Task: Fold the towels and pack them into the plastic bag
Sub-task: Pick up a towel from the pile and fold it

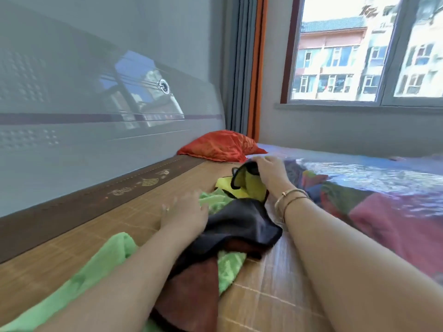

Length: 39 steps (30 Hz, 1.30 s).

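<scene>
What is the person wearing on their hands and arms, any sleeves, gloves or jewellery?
No gloves and no sleeves in view: both forearms are bare right to the bottom of the picture. The right hand has thin gold-coloured bangles around its wrist, at least two, one with a small clasp or stud. The left hand appears to wear a ring on one finger, though motion blur hides its details.

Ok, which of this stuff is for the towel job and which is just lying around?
For the job:
yellow towel under the right hand
black towel
green towel
brown towel
plastic bag
left hand

Lying about:
red pillow
curtain
</scene>
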Motion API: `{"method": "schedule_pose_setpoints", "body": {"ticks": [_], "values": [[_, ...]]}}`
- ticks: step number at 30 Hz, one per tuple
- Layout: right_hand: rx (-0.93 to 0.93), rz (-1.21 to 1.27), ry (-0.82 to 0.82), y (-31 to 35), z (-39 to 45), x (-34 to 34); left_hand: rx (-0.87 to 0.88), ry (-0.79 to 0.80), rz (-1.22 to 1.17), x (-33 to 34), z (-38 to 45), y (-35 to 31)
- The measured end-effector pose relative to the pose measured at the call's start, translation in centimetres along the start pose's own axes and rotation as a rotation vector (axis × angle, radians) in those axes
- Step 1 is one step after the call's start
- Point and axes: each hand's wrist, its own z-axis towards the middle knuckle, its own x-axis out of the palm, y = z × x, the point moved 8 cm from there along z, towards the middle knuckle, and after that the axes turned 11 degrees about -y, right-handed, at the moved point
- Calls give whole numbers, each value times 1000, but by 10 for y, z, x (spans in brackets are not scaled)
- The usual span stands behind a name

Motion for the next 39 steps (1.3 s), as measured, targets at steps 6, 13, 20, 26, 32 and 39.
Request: {"method": "schedule_pose_setpoints", "body": {"ticks": [6,13,20,26,32,39], "values": [[-200,155,-48,113,-93,-121,103,-183,-327,-109,-106,-50],[-296,201,-43,138,-255,-282,296,-173,-531,-152,-250,-123],[-246,57,-68,72,-351,-371,430,56,-616,-117,-366,-183],[-529,-449,70,29,-384,-373,408,44,-573,-86,-402,-189],[-617,-517,253,23,-391,-359,275,55,-770,-60,-412,-166],[-452,-396,309,9,-389,-363,291,148,-785,-58,-422,-172]]}}
